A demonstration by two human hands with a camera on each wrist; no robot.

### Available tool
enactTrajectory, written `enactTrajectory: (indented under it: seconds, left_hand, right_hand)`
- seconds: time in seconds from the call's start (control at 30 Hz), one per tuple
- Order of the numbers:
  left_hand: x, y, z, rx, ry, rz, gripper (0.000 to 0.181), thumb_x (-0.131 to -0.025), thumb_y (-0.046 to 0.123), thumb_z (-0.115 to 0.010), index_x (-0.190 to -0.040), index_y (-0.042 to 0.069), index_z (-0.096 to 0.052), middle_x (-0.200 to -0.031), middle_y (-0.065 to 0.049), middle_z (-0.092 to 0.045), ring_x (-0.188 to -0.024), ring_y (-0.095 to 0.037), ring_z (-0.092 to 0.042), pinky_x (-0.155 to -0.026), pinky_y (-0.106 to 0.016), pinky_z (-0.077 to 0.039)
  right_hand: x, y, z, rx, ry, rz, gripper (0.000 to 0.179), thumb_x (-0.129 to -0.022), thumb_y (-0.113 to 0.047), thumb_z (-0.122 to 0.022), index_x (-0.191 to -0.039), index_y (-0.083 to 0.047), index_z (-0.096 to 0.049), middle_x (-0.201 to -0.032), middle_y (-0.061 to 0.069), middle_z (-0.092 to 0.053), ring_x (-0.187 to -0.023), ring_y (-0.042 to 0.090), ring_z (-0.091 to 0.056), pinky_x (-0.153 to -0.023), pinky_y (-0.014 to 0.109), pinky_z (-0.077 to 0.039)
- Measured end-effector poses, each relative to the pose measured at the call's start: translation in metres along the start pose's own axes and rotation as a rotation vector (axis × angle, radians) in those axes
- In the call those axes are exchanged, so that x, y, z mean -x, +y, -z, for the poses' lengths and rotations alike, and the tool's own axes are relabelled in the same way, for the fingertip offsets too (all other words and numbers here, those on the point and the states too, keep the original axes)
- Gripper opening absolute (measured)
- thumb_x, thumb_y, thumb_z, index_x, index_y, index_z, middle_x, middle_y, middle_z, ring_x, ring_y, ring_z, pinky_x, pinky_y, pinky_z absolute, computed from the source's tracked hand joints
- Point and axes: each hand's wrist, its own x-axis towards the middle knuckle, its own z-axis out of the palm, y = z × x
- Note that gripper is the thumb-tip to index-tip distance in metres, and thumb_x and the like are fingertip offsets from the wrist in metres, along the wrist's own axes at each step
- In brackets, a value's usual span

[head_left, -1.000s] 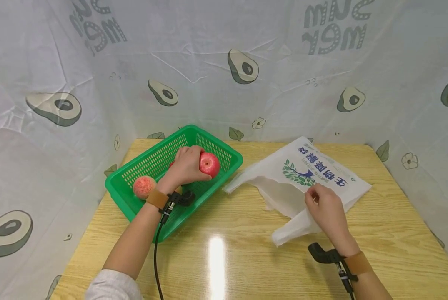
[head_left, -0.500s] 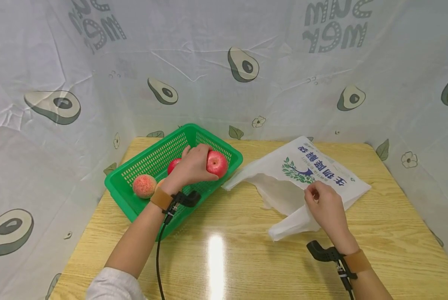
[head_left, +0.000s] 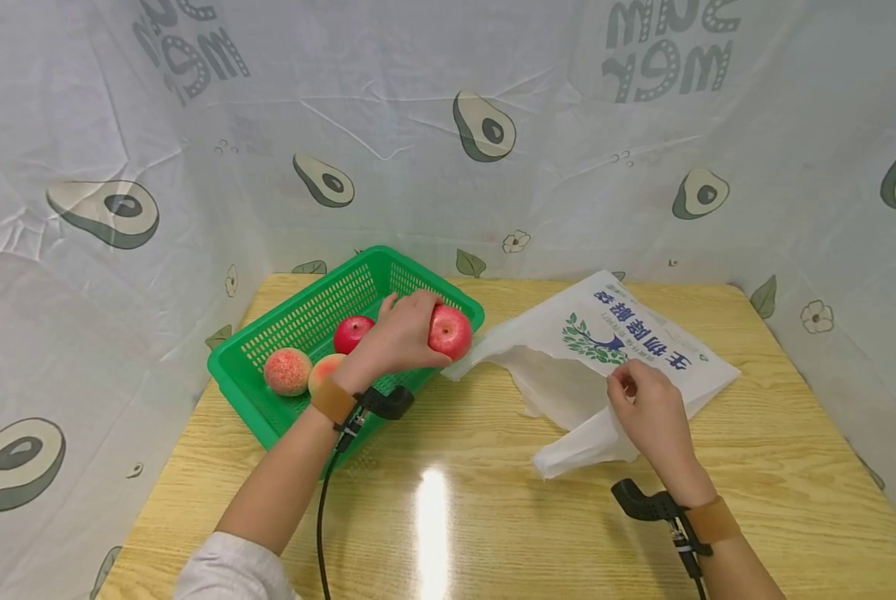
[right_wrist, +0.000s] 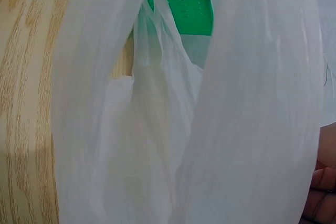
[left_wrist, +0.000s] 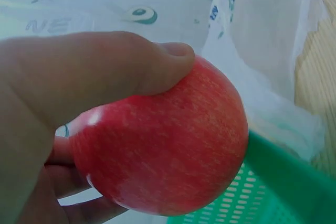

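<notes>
My left hand (head_left: 406, 333) grips a red apple (head_left: 450, 332) over the right side of the green basket (head_left: 301, 321). In the left wrist view the thumb lies on top of the apple (left_wrist: 168, 145) and fingers curl beneath it. My right hand (head_left: 653, 417) pinches the upper layer of a white plastic bag (head_left: 673, 342), raising its mouth toward the basket. The right wrist view looks into the bag's (right_wrist: 257, 93) spread opening; few of the fingers show there. Still in the basket are a smaller red fruit (head_left: 352, 333), a speckled peach (head_left: 287, 372) and a yellow-orange peach (head_left: 325, 372), partly behind my wrist.
A wooden table (head_left: 493, 517) carries the basket at left and the bag at right. One bag handle (head_left: 466, 358) reaches close to the basket's right corner. A patterned white sheet (head_left: 417, 125) hangs behind and at both sides. A cable (head_left: 322, 533) trails from my left wrist.
My left hand has moved right with the apple, from inside the basket to its right rim, uncovering more of the other fruit. My right hand keeps its pinch; the bag's lower handle has shifted slightly.
</notes>
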Motion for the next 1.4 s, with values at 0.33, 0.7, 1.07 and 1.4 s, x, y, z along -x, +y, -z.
enactTrajectory:
  seconds: [0.33, 0.7, 1.07, 1.4]
  left_hand:
    - [0.002, 0.02, -0.017, 0.042, -0.019, -0.108, 0.074, -0.069, 0.035, -0.083, -0.125, 0.004, -0.047, -0.12, -0.009, -0.055, -0.11, -0.023, -0.051, -0.105, -0.053, -0.028]
    - [-0.003, 0.03, -0.051, 0.15, -0.097, -0.093, 0.076, -0.07, 0.032, -0.084, -0.127, 0.001, -0.045, -0.116, -0.009, -0.054, -0.101, -0.021, -0.051, -0.081, -0.033, -0.05]
    - [-0.009, 0.046, -0.086, 0.169, -0.049, -0.118, 0.068, -0.067, 0.034, -0.084, -0.118, 0.003, -0.05, -0.106, -0.004, -0.054, -0.096, -0.017, -0.049, -0.084, -0.028, -0.046]
    - [-0.018, 0.061, -0.123, 0.182, 0.048, 0.016, 0.074, -0.069, 0.037, -0.081, -0.13, 0.008, -0.05, -0.114, -0.005, -0.056, -0.103, -0.019, -0.05, -0.085, -0.029, -0.046]
  right_hand:
    - [0.0, -0.002, 0.0, -0.003, -0.007, -0.017, 0.005, -0.086, -0.001, -0.063, -0.086, 0.003, -0.06, -0.076, 0.015, -0.059, -0.069, 0.025, -0.052, -0.059, 0.033, -0.043]
    - [-0.001, -0.003, -0.001, -0.008, -0.002, -0.03, 0.005, -0.087, -0.002, -0.063, -0.087, 0.002, -0.06, -0.077, 0.015, -0.06, -0.071, 0.026, -0.052, -0.062, 0.033, -0.043]
    - [-0.001, -0.005, -0.002, -0.024, 0.004, -0.04, 0.004, -0.086, -0.002, -0.063, -0.086, 0.002, -0.06, -0.078, 0.015, -0.06, -0.071, 0.026, -0.053, -0.059, 0.03, -0.042]
    - [0.0, -0.013, -0.004, -0.041, 0.009, -0.03, 0.003, -0.085, 0.0, -0.064, -0.085, 0.001, -0.061, -0.078, 0.014, -0.061, -0.071, 0.025, -0.055, -0.058, 0.029, -0.043]
